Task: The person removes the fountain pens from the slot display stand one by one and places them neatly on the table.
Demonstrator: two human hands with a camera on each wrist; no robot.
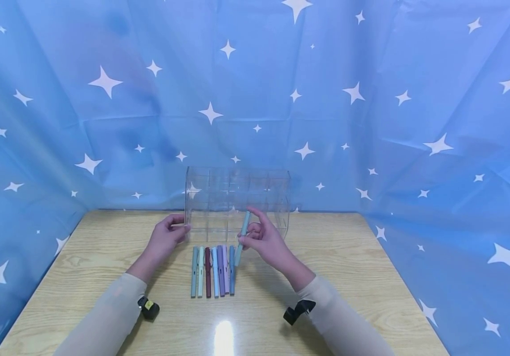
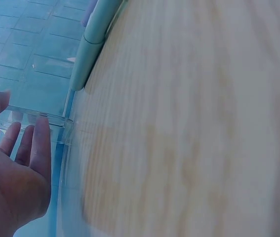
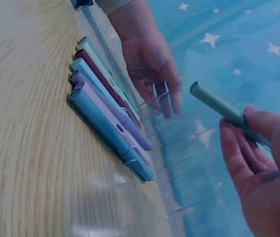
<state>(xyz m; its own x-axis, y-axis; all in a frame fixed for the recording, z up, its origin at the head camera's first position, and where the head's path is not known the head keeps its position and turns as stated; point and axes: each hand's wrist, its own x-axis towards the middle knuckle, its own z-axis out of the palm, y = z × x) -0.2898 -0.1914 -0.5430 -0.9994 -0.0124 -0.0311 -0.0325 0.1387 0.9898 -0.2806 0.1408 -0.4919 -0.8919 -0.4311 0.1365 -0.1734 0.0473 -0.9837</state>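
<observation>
My right hand (image 1: 263, 242) pinches a pale teal pen (image 1: 243, 231) between thumb and fingers, tilted before the clear divided organizer (image 1: 219, 198). In the right wrist view the same pen (image 3: 219, 106) points away from the palm of my right hand (image 3: 270, 182). At the organizer's left side, my left hand (image 1: 167, 235) holds its edge, fingers and thumb about the clear wall, as the left wrist view shows with my left hand (image 2: 21, 168). In front of the organizer lies a side-by-side row of several capped pens, among them a dark red pen (image 1: 208, 272) and a blue pen (image 1: 231, 269).
The wooden table (image 1: 326, 247) runs under everything, with a bright glare spot near its front. A blue curtain (image 1: 255, 99) with white stars hangs behind the organizer and along both sides. Each wrist wears a black camera, such as the left camera (image 1: 150, 308).
</observation>
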